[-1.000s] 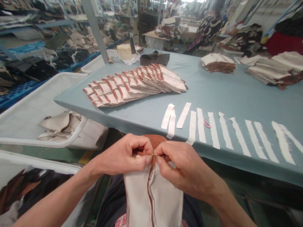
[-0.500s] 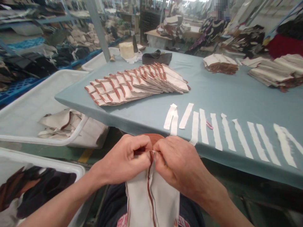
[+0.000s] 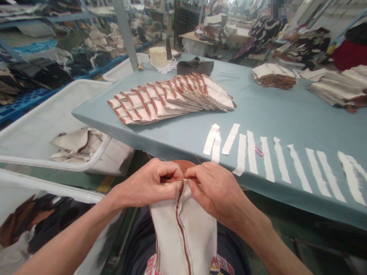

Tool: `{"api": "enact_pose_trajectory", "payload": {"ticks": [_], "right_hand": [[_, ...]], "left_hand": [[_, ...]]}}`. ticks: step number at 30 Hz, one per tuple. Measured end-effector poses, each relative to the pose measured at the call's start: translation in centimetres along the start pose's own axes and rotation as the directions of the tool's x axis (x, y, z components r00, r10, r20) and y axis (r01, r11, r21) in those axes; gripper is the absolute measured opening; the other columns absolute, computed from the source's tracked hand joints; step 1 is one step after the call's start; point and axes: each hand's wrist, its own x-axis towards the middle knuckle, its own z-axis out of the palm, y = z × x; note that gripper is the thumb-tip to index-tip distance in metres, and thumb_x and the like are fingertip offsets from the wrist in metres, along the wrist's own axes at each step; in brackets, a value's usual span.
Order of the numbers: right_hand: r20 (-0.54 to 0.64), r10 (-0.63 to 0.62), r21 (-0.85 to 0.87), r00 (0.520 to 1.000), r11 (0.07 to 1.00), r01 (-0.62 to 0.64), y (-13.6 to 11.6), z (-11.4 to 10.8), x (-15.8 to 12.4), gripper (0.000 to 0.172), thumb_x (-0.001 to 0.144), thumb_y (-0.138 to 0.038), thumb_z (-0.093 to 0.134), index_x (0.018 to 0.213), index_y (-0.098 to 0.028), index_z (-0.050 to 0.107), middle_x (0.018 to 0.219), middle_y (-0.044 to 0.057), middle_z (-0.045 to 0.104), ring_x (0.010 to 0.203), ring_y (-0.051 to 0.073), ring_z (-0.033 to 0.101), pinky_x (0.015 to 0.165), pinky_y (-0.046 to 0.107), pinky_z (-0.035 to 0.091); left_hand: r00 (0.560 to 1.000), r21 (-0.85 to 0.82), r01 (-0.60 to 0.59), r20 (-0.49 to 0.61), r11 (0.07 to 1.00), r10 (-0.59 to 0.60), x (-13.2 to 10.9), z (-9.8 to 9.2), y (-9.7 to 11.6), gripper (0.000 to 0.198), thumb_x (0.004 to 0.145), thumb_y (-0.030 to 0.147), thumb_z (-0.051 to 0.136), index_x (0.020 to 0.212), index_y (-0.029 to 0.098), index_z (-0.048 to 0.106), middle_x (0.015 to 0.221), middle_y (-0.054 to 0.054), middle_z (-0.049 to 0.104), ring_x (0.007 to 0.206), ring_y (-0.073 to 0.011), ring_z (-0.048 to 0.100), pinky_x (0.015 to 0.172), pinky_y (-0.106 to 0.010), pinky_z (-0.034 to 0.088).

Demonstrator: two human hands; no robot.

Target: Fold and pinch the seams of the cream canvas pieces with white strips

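Note:
A cream fabric piece (image 3: 197, 229) with a brown seam down its middle hangs from both hands over my lap. My left hand (image 3: 155, 181) pinches its top edge just left of the seam. On the other side, my right hand (image 3: 216, 187) grips the same edge, thumb and forefinger closed near the seam. Behind the fingers shows a rounded brown part (image 3: 183, 165), mostly covered. A thin thread-like line rises by the right knuckles; what the fingertips hold besides the fabric is too small to tell.
The blue-green table (image 3: 172, 141) bears a fanned stack of cream pieces with brown edges (image 3: 172, 97), a row of white strips (image 3: 268, 158) and a small pink tool (image 3: 259, 151). White bins (image 3: 94, 162) stand at left. A person (image 3: 266, 30) is in the background.
The camera view has shifted slightly, so the table appears farther right. Both hands stay on the fabric's top edge, with the right fingers slightly raised and the pinch a little changed.

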Motion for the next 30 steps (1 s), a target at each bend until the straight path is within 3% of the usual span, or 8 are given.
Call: {"api": "enact_pose_trajectory", "payload": {"ticks": [5,10,15,20,24,30], "right_hand": [[0.05,0.08,0.119,0.995,0.989,-0.086,0.0,-0.2,0.4,0.021,0.102,-0.014,0.046,0.09,-0.018,0.063,0.083,0.005,0.07,0.078,0.02,0.063,0.075,0.033,0.045],[0.028,0.069,0.167,0.997,0.983,-0.072,0.0,-0.2,0.7,0.011,0.098,-0.017,0.052,0.096,-0.018,0.063,0.09,0.006,0.074,0.082,0.021,0.066,0.078,0.034,0.044],[0.001,0.026,0.158,1.0,0.987,-0.026,-0.8,-1.1,1.0,0.007,0.089,-0.021,0.059,0.081,-0.02,0.061,0.075,0.002,0.07,0.067,0.017,0.06,0.068,0.031,0.038],[0.039,0.042,0.151,0.998,0.987,-0.047,-1.9,-3.7,1.7,0.008,0.083,-0.015,0.057,0.078,-0.02,0.059,0.073,0.001,0.067,0.065,0.016,0.057,0.064,0.029,0.036],[0.043,0.074,0.216,0.996,0.973,-0.082,-1.9,-3.9,2.0,0.011,0.079,-0.018,0.058,0.071,-0.022,0.051,0.065,-0.003,0.059,0.058,0.014,0.048,0.059,0.028,0.033],[0.12,0.195,0.519,0.973,0.824,-0.229,-2.0,-3.0,1.1,0.008,0.078,-0.017,0.052,0.071,-0.021,0.051,0.073,-0.002,0.063,0.07,0.014,0.057,0.066,0.026,0.041]], "left_hand": [[0.999,0.067,-0.026,0.033,0.997,0.024,-0.2,-0.6,-0.3,0.01,0.081,0.011,0.055,0.072,0.013,0.06,0.061,0.008,0.044,0.056,-0.006,0.036,0.052,-0.016,0.028],[0.995,0.113,-0.077,-0.059,0.991,0.084,-0.6,-0.8,-0.2,0.015,0.085,0.011,0.055,0.07,0.014,0.057,0.062,0.007,0.048,0.057,-0.0064,0.041,0.053,-0.017,0.032],[0.97,0.228,-0.204,-0.086,0.952,0.228,-1.3,-0.3,1.8,0.02,0.09,0.008,0.055,0.072,0.015,0.059,0.061,0.008,0.047,0.054,-0.0052,0.039,0.051,-0.018,0.03],[0.964,0.282,-0.194,-0.122,0.939,0.236,-1.5,-0.1,3.8,0.016,0.093,0.007,0.056,0.081,0.015,0.062,0.072,0.005,0.062,0.06,-0.006,0.051,0.056,-0.017,0.037],[0.968,0.352,-0.185,-0.094,0.918,0.231,-1.6,-0.3,4.3,0.014,0.094,0.008,0.058,0.083,0.016,0.061,0.071,0.006,0.06,0.058,-0.0053,0.049,0.056,-0.017,0.036],[0.951,0.409,-0.288,0.02,0.866,0.307,-1.9,-0.4,5.3,0.014,0.099,0.006,0.057,0.1,0.019,0.063,0.083,0.004,0.068,0.065,-0.006,0.06,0.061,-0.015,0.041]]}}
